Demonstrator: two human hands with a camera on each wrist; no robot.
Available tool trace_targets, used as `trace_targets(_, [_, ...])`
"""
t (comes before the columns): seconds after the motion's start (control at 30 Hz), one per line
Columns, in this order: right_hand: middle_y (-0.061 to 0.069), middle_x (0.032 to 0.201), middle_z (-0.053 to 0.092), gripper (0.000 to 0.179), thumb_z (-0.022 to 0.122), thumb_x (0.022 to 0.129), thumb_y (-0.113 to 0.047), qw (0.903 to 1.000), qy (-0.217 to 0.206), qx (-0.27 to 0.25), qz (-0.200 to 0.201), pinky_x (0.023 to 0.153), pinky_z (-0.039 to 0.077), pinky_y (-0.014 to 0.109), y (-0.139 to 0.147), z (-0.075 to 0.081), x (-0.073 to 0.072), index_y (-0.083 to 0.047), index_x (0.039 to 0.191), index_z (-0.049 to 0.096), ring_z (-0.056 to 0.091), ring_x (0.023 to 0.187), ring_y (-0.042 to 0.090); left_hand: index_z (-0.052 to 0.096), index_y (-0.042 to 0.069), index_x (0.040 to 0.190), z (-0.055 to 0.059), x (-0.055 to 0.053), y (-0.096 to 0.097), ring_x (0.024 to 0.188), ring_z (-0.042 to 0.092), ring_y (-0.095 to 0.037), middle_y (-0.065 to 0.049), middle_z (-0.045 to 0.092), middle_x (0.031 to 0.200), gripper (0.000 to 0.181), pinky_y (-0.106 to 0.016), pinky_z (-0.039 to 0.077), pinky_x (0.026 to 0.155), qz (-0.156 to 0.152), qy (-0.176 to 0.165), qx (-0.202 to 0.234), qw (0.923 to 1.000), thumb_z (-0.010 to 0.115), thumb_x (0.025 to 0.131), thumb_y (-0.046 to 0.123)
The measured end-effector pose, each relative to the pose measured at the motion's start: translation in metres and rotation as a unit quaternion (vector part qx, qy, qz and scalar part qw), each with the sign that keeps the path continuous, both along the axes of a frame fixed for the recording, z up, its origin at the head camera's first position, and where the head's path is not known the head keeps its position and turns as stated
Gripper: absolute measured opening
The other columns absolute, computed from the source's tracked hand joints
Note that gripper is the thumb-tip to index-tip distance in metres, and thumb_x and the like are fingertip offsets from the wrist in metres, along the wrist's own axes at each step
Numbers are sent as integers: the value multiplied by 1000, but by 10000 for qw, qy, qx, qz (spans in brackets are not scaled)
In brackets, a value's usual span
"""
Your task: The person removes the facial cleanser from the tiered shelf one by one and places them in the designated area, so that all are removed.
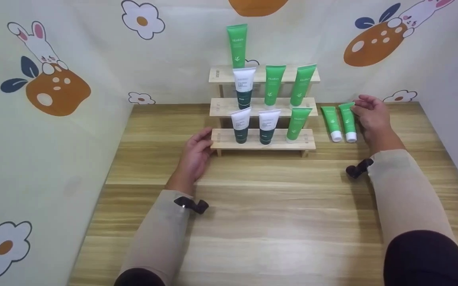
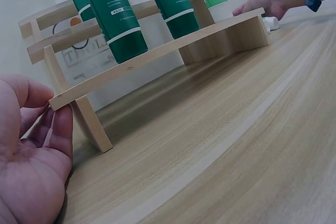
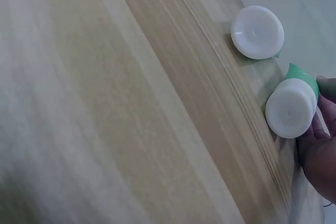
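Note:
A three-step wooden display stand (image 1: 262,145) stands at the back of the table. My left hand (image 1: 198,153) pinches the left end of its lowest shelf between thumb and fingers, seen close in the left wrist view. At the stand's right, two green tubes with white caps lie side by side, caps toward me. My right hand (image 1: 374,117) grips the right-hand green tube (image 1: 347,117) near its flat end; in the right wrist view the thumb and fingers are at its side, behind the white cap (image 3: 289,109). The other green tube (image 1: 331,121) lies just left of it.
On the bottom shelf stand two white-and-dark-green tubes (image 1: 268,126) and a green tube (image 1: 298,124). The middle shelf bears a white-and-dark-green tube (image 1: 245,85) and two green ones (image 1: 273,83). One green tube (image 1: 237,45) stands on the top shelf. A patterned backdrop (image 1: 165,67) borders the table.

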State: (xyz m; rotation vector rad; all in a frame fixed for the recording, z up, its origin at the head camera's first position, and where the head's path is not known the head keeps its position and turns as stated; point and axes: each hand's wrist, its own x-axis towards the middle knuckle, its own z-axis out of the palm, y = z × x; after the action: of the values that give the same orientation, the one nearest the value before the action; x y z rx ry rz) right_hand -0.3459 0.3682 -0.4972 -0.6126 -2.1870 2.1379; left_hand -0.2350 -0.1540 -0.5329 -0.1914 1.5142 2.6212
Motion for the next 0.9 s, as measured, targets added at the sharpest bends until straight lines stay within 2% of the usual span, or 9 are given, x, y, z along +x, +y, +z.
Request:
trace_targets(0.13, [-1,139,63,59,72,100,-5,9998,-152,95,34,100,54,19,-2,-1,0,-16,154,50,59,124,12,47,-4,155,0,0,0,125,64,-23,-12,59,145,57,-31,58,107,-13,13,-3,10000,51,99,-9])
trace_targets(0.27, [0,137,64,59,71,100,-4,9996,-129,231,19,90,56,14,-4,-1,1,-13,154,50,60,121,11,47,-4,155,-1,-1,0,122,65,-21,-12,60,143,57,-29,59,103,17,15,-41,10000,51,98,-9])
trace_targets(0.4, [0,136,63,59,70,100,-4,9988,-158,458,6,93,55,15,-3,1,2,-12,155,49,59,119,10,45,-7,155,-2,-1,1,122,65,-20,-13,59,145,57,-27,59,100,37,15,-17,10000,50,99,-11])
trace_targets(0.57, [-1,148,60,59,70,102,-12,9966,-567,596,-28,107,51,25,0,6,6,-20,156,50,57,129,12,43,-8,156,-2,-1,3,127,62,-21,-16,57,150,57,-27,59,101,53,11,-51,10000,48,100,-10])
trace_targets(0.63, [-1,153,58,59,71,102,-15,9952,-697,689,-12,108,50,26,1,9,9,-22,157,50,56,131,13,43,-8,156,-2,-1,3,128,62,-23,-16,56,150,57,-28,59,101,58,8,-66,10000,48,99,-10])
trace_targets(0.73, [0,155,56,59,73,101,-16,9942,-756,769,-1,103,52,25,3,11,13,-22,156,50,56,129,13,43,-7,156,-2,-1,2,128,62,-24,-18,55,152,58,-28,59,101,55,-11,-53,10000,49,99,-10])
trace_targets(0.9, [1,145,60,56,76,98,-12,9970,-586,514,-8,90,59,21,5,11,21,-19,150,54,60,121,15,44,-5,156,-1,-1,0,129,62,-25,-18,54,155,58,-30,59,105,59,-43,-61,10000,51,99,-9])
